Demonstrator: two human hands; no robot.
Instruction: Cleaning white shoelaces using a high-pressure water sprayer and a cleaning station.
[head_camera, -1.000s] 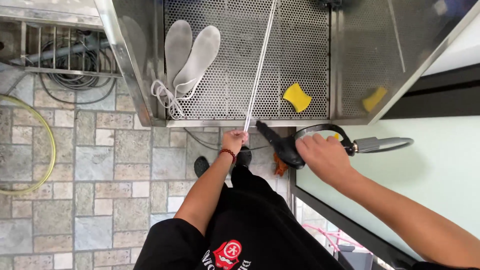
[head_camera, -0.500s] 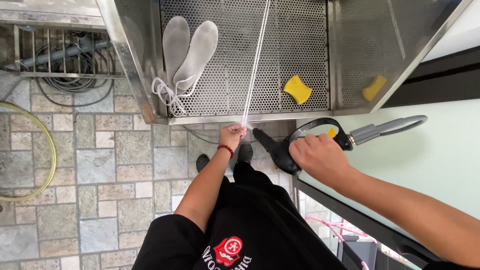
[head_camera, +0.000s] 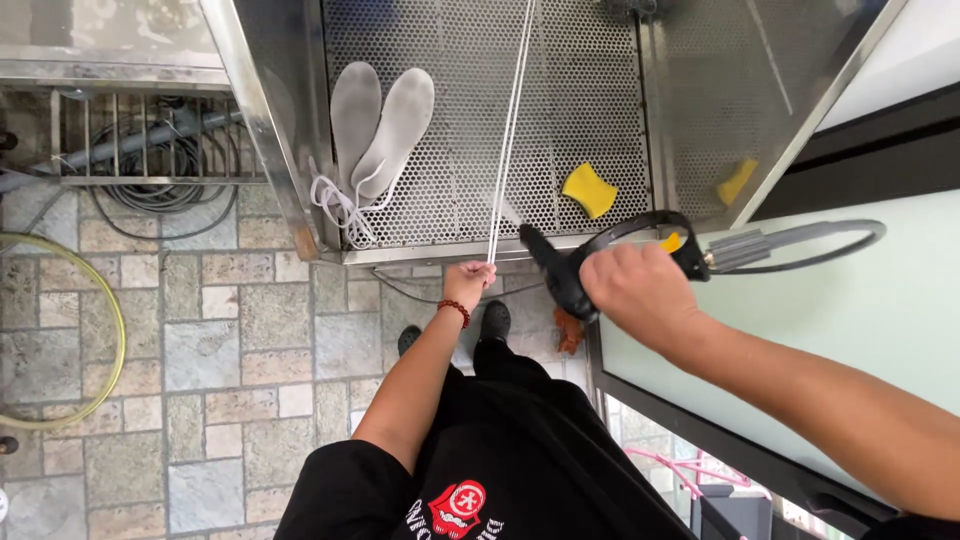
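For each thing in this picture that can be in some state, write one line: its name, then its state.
left hand: closed, pinching the white laces, which are pulled taut.
right hand: gripping the black spray gun, nozzle aimed at the perforated tray.
grey insoles: lying flat, overlapping.
yellow sponge: lying loose on the tray.

Two grey insoles (head_camera: 385, 125), one yellow sponge (head_camera: 589, 190), one black spray gun (head_camera: 560, 272), two white laces (head_camera: 508, 130).

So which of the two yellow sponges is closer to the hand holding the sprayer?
The yellow sponge on the holey metal tray; the other sponge, beside the slanted metal wall, lies farther from the right hand.
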